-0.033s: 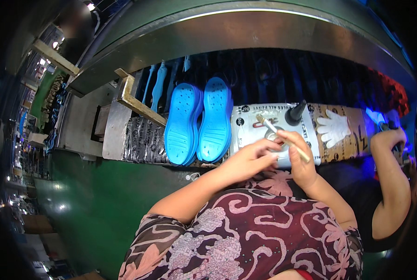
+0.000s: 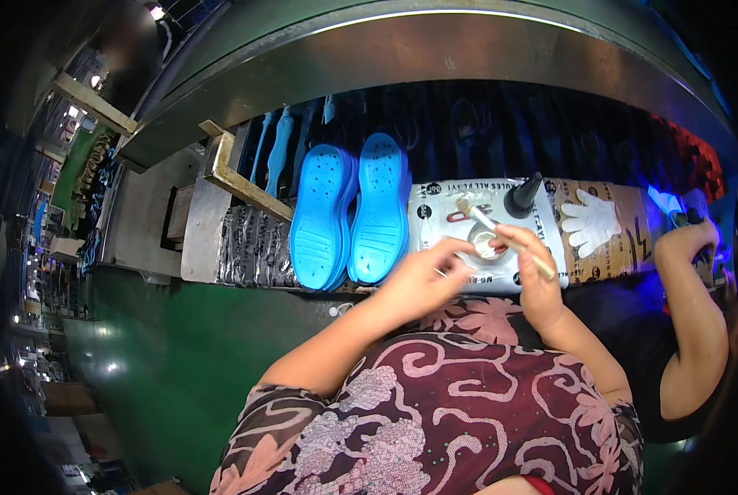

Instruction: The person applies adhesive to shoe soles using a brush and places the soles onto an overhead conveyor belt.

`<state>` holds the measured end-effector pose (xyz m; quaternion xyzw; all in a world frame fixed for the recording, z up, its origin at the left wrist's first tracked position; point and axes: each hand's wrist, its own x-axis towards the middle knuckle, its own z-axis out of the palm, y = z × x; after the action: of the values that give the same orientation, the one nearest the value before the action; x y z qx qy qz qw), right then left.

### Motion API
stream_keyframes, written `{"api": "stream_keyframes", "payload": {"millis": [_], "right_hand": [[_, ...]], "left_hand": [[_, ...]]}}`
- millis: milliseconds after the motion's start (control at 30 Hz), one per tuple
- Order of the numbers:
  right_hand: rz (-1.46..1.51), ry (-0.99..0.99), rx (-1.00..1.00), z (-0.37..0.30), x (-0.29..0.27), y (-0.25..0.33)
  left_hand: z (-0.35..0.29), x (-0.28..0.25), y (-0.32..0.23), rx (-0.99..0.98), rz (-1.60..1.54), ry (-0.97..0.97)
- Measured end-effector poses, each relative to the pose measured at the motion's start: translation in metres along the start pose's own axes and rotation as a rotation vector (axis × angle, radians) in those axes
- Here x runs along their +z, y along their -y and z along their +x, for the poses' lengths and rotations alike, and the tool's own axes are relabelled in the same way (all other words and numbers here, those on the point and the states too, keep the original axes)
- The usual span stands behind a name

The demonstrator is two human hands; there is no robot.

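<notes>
bright blue soles [image 2: 377, 219] here; right of them, cream-handled brush [image 2: 486, 219], black cone [image 2: 524, 196], white glove [image 2: 590, 221]; below them, maroon top [image 2: 468, 404] swirled with pink.

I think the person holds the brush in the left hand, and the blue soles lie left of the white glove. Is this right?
One detail is wrong: the head view shows the brush in the right hand, not the left hand. The blue soles do lie left of the white glove.

A wide fisheye camera on the wearer's head looked down and forward over a patterned top [image 2: 459, 404], close above the near edge of a workbench [image 2: 201, 246]; the left hand [image 2: 422, 280] fell near mid-view, and green floor [image 2: 162, 355] showed past the near left corner.
</notes>
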<state>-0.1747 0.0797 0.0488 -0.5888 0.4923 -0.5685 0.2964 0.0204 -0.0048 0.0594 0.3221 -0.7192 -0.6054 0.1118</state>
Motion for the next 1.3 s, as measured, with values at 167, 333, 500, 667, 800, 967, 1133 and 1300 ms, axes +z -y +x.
{"api": "stream_keyframes", "payload": {"millis": [167,333,500,667,800,967,1133,1300], "right_hand": [[0.322,-0.33,0.253,-0.017,-0.03,-0.035],[0.398,-0.449,0.428,-0.039,-0.053,-0.058],[0.104,-0.402,0.371,-0.035,-0.048,-0.065],[-0.33,-0.187,0.275,-0.012,-0.032,-0.067],[-0.642,-0.093,0.132,-0.011,-0.022,-0.087],[-0.652,-0.094,0.179,-0.018,-0.021,-0.09],[-0.493,-0.208,0.161,-0.016,-0.027,-0.081],[-0.365,-0.238,0.227,-0.015,-0.025,-0.079]], "left_hand": [[-0.05,-0.09,0.078,0.049,0.71,-1.038],[-0.092,-0.143,0.165,-0.431,0.401,-0.853],[-0.098,-0.148,0.159,-0.277,-0.093,-0.679],[-0.113,-0.122,0.121,-0.192,-0.777,-0.552],[-0.107,-0.097,0.13,-0.187,-0.963,-0.491],[-0.098,-0.076,0.12,-0.213,-1.002,-0.499],[-0.086,-0.073,0.112,-0.203,-1.064,-0.417],[-0.087,-0.069,0.101,-0.209,-0.967,-0.503]]}}
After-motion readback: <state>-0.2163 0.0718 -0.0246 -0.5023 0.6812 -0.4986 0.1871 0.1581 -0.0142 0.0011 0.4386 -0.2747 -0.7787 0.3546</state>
